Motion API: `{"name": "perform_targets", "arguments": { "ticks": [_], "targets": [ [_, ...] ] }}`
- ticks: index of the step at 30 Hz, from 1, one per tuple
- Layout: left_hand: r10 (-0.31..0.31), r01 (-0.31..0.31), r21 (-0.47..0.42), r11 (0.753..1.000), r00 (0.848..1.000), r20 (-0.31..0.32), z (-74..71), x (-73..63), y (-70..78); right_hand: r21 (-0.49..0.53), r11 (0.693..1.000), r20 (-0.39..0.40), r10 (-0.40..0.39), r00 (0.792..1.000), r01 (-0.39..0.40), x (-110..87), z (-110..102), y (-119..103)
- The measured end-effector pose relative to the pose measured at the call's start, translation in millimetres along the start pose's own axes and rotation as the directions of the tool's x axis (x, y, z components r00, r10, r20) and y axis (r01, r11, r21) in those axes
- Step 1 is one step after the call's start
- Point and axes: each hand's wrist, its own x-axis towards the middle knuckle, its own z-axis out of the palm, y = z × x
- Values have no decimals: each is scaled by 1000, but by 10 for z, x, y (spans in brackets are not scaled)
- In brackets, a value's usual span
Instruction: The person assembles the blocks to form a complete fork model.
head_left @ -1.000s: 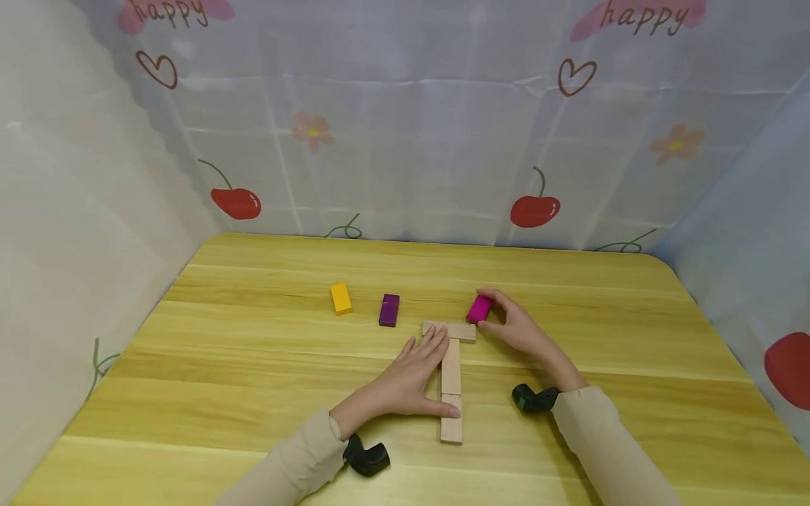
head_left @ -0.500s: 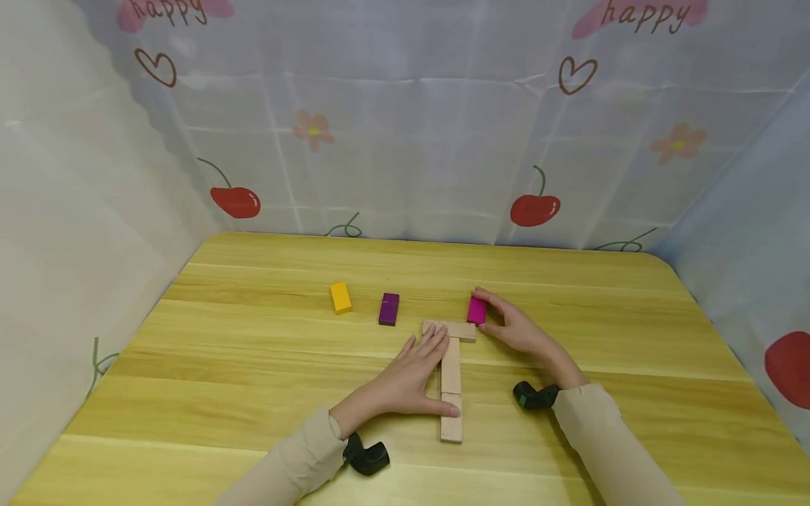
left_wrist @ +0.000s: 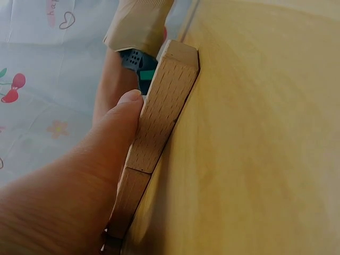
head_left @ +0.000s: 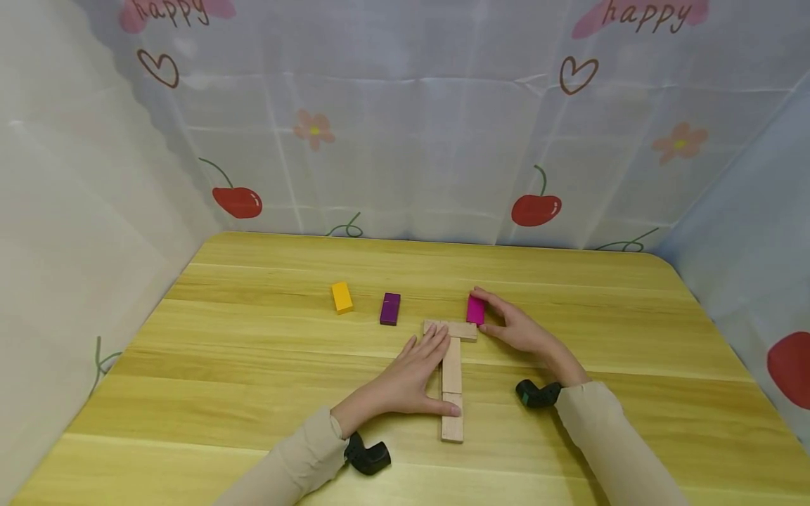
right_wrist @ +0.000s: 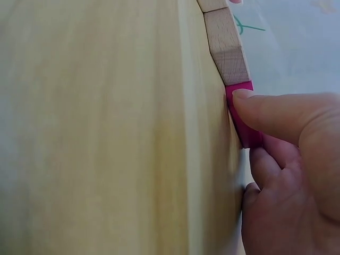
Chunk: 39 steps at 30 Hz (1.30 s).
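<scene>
In the head view, plain wooden blocks form a T: a crosswise row (head_left: 464, 331) at the far end and two blocks in line, a middle one (head_left: 451, 372) and a near one (head_left: 452, 429). My left hand (head_left: 405, 385) lies over them, fingers extended onto the crosswise row and thumb on the near block. Between thumb and fingers, my right hand (head_left: 519, 329) pinches a magenta block (head_left: 475, 310) by its near and far ends. The right wrist view puts this magenta block (right_wrist: 244, 125) against the end of a wooden block (right_wrist: 226, 40).
A purple block (head_left: 389, 309) and a yellow block (head_left: 342, 298) lie farther left on the wood-grain table (head_left: 221, 365). Black devices, one left (head_left: 368, 457) and one right (head_left: 536, 394), sit at the wrists. A printed curtain (head_left: 405, 140) hangs behind the table.
The magenta block has turned from a slant to nearly straight and shifted slightly left, toward the crosswise row, with my right hand. My left hand has kept its place.
</scene>
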Motion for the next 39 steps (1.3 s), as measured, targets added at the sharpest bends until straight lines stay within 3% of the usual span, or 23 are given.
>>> {"name": "perform_targets", "arguments": {
  "ticks": [12, 20, 24, 28, 32, 39],
  "targets": [
    [-2, 2, -8, 1000, 1000, 3, 13, -4, -9, 13, 999, 33, -33, 999, 32, 16, 5, 4],
    [-5, 5, 0, 1000, 1000, 5, 23, -4, 4, 68, 998, -48, 6, 999, -3, -110, 24, -45],
    [-1, 1, 8, 1000, 1000, 3, 14, -3, 9, -7, 1000, -78, 5, 997, -6, -222, 80, -177],
    [0, 0, 8, 1000, 1000, -2, -5, -7, 14, -103, 993, -34, -55, 998, 51, -345, 185, -317],
    [1, -1, 14, 1000, 1000, -3, -15, -10, 17, -113, 987, 29, -109, 994, 111, -449, 305, -445],
    [4, -4, 22, 1000, 1000, -10, -19, -5, 16, -144, 981, 93, -120, 988, 133, -568, 441, -563]
  ]
}}
